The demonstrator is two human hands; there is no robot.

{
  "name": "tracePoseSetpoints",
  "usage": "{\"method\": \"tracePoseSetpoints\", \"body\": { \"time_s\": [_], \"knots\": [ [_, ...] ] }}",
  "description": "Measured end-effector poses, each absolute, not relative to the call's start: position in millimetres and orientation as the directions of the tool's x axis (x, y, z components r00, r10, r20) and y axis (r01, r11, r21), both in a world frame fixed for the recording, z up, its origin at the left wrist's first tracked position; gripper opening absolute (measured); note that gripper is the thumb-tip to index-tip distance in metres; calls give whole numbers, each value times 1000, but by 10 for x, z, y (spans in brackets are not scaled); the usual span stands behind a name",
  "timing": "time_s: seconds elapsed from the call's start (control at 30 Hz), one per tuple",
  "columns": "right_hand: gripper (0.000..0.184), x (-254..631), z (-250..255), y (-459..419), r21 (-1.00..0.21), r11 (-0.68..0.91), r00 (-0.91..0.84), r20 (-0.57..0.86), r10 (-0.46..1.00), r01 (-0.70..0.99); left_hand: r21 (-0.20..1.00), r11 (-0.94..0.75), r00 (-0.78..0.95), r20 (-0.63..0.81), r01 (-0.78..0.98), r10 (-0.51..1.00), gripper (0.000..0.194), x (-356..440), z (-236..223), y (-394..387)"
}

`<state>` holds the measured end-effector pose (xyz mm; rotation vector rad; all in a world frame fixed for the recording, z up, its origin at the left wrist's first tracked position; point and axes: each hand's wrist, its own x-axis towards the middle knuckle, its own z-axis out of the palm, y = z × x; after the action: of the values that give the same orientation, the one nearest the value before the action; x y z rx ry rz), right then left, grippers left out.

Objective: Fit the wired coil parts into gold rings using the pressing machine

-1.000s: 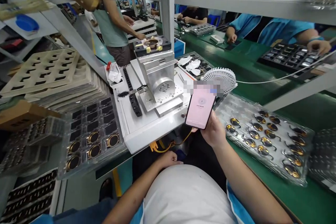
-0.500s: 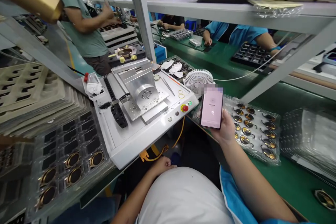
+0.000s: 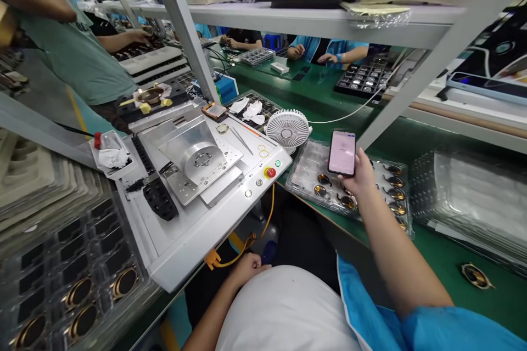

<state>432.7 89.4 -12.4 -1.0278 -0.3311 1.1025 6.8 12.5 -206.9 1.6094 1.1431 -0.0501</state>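
One smartphone (image 3: 342, 152) shows in the head view, the right hand's (image 3: 363, 178) fingers closed around its lower right corner, above one clear tray (image 3: 302, 167) on the green worktop (image 3: 436, 255). The left hand (image 3: 248, 267) rests near, fingers curled; whether they hold anything I cannot tell. Left of the phone: one fan (image 3: 288, 130), one pair of tweezers (image 3: 242, 141), one red button (image 3: 270, 173). Near left, four gold-rimmed discs (image 3: 80, 292) show.

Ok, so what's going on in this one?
The person's right hand holds a phone with its screen lit, in front of a clear tray of round parts. The left hand rests near the white shirt, with nothing seen in it. Neither hand touches the fan or the machine beside it.
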Motion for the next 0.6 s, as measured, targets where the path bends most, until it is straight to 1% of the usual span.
{"method": "tracePoseSetpoints", "body": {
  "time_s": [0.13,0.33,0.6],
  "knots": [
    [49,4393,-210,1055,-815,45,465,-283,839,-578,728,80,529,-565,681,633,71,72,-2107,135],
    [47,4400,-404,1075,-834,116,542,-239,806,-540,732,98,528,-570,674,629,72,62,-2095,145],
    [51,4398,-507,1097,-830,146,565,-226,794,-538,721,97,524,-583,686,621,72,82,-2032,163]
  ]
}}
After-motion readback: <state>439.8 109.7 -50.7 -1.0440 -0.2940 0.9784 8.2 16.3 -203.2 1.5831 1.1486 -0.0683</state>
